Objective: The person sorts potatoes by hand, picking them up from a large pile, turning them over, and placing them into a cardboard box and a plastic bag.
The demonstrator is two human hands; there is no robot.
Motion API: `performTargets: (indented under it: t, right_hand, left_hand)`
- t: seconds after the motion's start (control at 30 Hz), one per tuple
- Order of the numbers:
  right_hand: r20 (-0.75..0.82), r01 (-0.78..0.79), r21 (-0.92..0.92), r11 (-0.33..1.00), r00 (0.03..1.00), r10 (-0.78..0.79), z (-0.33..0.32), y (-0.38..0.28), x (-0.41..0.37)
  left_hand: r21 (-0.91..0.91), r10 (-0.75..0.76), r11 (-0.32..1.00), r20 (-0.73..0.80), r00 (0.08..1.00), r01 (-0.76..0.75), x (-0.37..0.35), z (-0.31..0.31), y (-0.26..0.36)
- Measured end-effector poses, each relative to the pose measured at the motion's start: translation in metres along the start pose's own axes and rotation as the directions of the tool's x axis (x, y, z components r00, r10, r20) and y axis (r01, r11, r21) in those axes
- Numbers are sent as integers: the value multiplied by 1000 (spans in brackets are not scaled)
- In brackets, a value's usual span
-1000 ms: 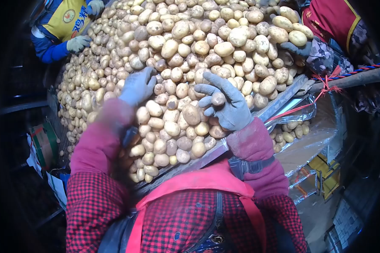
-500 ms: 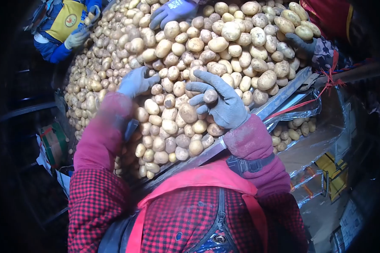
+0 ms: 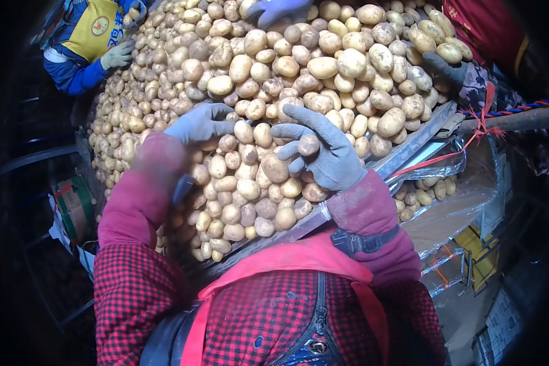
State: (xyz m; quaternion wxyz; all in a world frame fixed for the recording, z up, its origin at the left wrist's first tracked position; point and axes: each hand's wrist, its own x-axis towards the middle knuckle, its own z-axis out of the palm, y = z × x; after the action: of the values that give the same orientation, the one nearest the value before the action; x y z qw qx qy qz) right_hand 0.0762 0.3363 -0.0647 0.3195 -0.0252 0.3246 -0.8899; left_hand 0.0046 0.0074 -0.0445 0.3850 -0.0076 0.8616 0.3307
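A broad heap of potatoes [image 3: 248, 188] lies in front of me. My right hand [image 3: 335, 160], in a grey-blue glove, has a small brownish potato [image 3: 308, 145] held against its curled fingers, while the index finger stretches out to the left. My left hand [image 3: 200, 125], gloved alike, is over the heap with thumb and fingers apart and nothing between them. Right by its fingertips sits a pale potato [image 3: 243, 132]. Below the gap between both hands rests a larger potato [image 3: 275, 167].
A metal edge [image 3: 293, 232] borders the heap on my side. At right, more potatoes [image 3: 424, 194] lie in a foil-lined space, near red string [image 3: 485, 116]. Co-workers' gloved hands show at upper left [image 3: 117, 55], top [image 3: 277, 11] and upper right [image 3: 445, 67].
The camera view has shifted slightly. My left hand's fingertips are now beside a pale potato. My right hand keeps the small potato. The purple-gloved hand at the top has moved up and right.
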Motion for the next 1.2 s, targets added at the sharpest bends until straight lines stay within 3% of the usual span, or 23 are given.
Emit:
performTargets:
  t: [0.03,0.1,0.13,0.2,0.23,0.3,0.47,0.6,0.67,0.77,0.87,1.03,1.1,1.13,1.2]
  right_hand:
    - [7,26,-60,998,1000,-26,1,1,-1]
    - [20,51,-126,991,999,-49,2,-1,0]
    - [1,12,-69,998,1000,-12,4,-3,0]
    - [-20,-30,-10,1000,999,29,4,-3,0]
    - [-10,-15,-30,999,1000,15,3,-2,0]
    - [0,1,-49,999,1000,-1,2,-1,0]
    - [4,-12,35,999,1000,12,-1,2,0]
    - [29,1,27,1000,1000,-2,-6,5,1]
    - [64,123,-119,985,991,-116,-5,8,-2]
    - [65,128,-173,977,991,-118,-5,5,-1]
    - [36,43,-51,998,999,-41,-2,1,1]
    - [12,20,1,1000,1000,-20,-2,0,0]
    - [42,88,-140,986,996,-83,0,2,-2]
    - [6,-5,32,999,1000,5,1,-2,0]
    - [5,4,3,1000,1000,-4,2,0,0]
  left_hand:
    - [116,29,993,8,1000,-30,-4,-1,3]
    - [113,58,992,55,997,-64,-2,1,1]
    - [108,60,992,53,997,-65,0,1,0]
    - [442,125,887,47,991,-133,-2,1,10]
    - [439,123,889,50,991,-133,-2,5,19]
    - [687,83,714,108,991,-135,-7,14,52]
    - [659,252,721,38,967,-214,-8,22,34]
    - [661,184,720,110,977,-210,4,18,40]
    - [637,194,720,197,961,-276,8,15,42]
    - [520,213,806,189,959,-282,5,12,37]
    - [444,100,877,202,974,-183,5,13,38]
    - [348,181,907,190,965,-239,11,12,6]
    - [381,183,900,109,977,-211,4,18,3]
    - [310,86,944,105,991,-115,2,17,1]
    - [324,89,940,84,992,-111,5,20,0]
